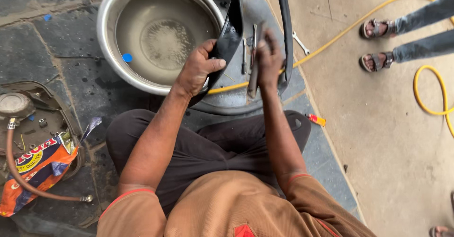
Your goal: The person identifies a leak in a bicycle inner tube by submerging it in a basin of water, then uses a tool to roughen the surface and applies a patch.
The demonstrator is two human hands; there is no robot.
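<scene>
1. Head view: the left hand [196, 69] has its fingers wrapped around a black rubber tube [229, 38], thumb across the near face. The tube's long axis runs from that grip toward the far edge, loops out of frame, and comes back down on the right.
2. The right hand [268, 57] is closed on a flat metal tool [254, 76] held upright, its length roughly parallel to the tube; the tool stands just right of the left hand's grip, between the tube's two runs.
3. A steel basin [106, 43] of murky water sits left of both hands, nearer the left one.
4. A yellow hose [425, 90] and another person's sandalled feet [376, 45] lie far right.
</scene>
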